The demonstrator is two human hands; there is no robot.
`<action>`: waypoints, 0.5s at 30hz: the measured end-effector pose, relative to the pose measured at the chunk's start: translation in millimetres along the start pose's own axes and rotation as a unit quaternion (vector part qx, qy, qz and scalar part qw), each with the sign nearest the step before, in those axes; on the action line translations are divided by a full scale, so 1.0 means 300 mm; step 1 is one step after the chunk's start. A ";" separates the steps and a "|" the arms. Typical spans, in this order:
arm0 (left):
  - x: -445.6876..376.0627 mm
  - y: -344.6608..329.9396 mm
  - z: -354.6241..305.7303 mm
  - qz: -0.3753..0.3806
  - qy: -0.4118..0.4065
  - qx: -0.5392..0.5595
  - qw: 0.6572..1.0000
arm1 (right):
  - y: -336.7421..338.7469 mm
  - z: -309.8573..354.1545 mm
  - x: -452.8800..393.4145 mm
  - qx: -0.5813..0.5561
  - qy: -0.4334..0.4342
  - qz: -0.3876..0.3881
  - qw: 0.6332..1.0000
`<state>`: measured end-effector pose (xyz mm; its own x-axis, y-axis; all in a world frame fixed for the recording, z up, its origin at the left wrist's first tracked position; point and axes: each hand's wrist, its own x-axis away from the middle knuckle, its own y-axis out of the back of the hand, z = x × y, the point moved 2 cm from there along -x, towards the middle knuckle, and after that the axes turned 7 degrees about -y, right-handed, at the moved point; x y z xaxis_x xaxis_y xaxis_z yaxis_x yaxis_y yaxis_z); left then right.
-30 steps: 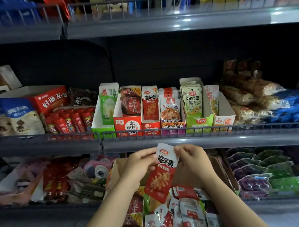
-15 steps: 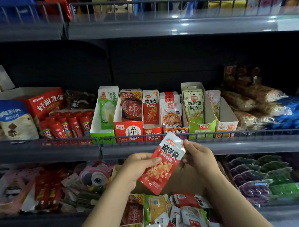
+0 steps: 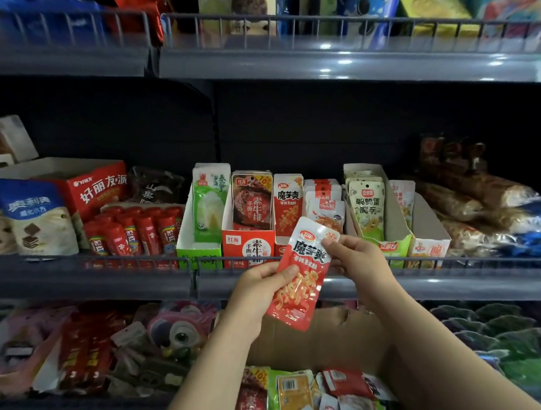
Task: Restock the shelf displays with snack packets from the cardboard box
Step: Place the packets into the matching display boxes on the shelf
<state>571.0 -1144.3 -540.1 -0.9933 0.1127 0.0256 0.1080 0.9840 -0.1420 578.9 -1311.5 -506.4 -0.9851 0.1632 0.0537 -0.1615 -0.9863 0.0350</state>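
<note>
The red snack packet [image 3: 301, 276] sits just below the middle of the frame, tilted with its top leaning right, in front of the grey edge of the middle shelf [image 3: 105, 278]. We see our left hand [image 3: 261, 286] pinching its lower left edge, thumb curled over the front, while our right hand [image 3: 358, 259] grips its upper right corner between thumb and fingertips. Behind it, at centre frame, stands a row of open display boxes behind a low wire rail [image 3: 446, 262] (one red slot [image 3: 287, 205] shows packets of the same print). Above, across the top of the frame, the upper shelf [image 3: 331, 65] catches spots of ceiling light. At the bottom centre, the cardboard box [image 3: 325, 340] holds a loose heap of mixed packets [image 3: 310, 395]. Dark back panels fill the space between the shelves.
</note>
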 end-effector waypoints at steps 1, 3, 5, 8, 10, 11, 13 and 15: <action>-0.001 -0.002 -0.001 0.016 0.010 -0.006 1.000 | -0.002 0.009 -0.006 0.002 0.003 -0.010 1.000; -0.001 -0.009 0.001 0.031 0.027 -0.020 0.999 | -0.006 0.026 -0.015 0.008 0.006 -0.026 1.000; -0.003 -0.012 0.004 0.018 0.024 -0.030 0.999 | -0.006 0.041 -0.023 0.019 0.006 -0.031 0.999; -0.001 -0.017 -0.007 -0.013 -0.001 -0.039 0.999 | -0.003 0.069 -0.025 0.027 0.002 -0.008 1.000; 0.005 -0.025 -0.018 -0.029 -0.026 -0.042 0.998 | 0.000 0.092 -0.028 0.036 0.000 0.019 0.999; 0.010 -0.030 -0.022 -0.038 -0.043 -0.046 0.997 | 0.002 0.102 -0.032 0.045 0.001 0.027 0.999; 0.016 -0.042 -0.032 -0.052 -0.085 -0.061 0.993 | 0.007 0.122 -0.049 0.071 0.010 0.025 0.997; 0.013 -0.053 -0.037 -0.050 -0.122 -0.065 0.989 | 0.013 0.143 -0.069 0.094 0.018 0.011 0.995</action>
<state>565.9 -1158.1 -526.8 -0.9779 -0.0072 -0.2091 -0.0029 0.9998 -0.0211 601.1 -1317.5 -464.5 -0.9904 0.1367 0.0211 -0.1287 -0.9667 0.2211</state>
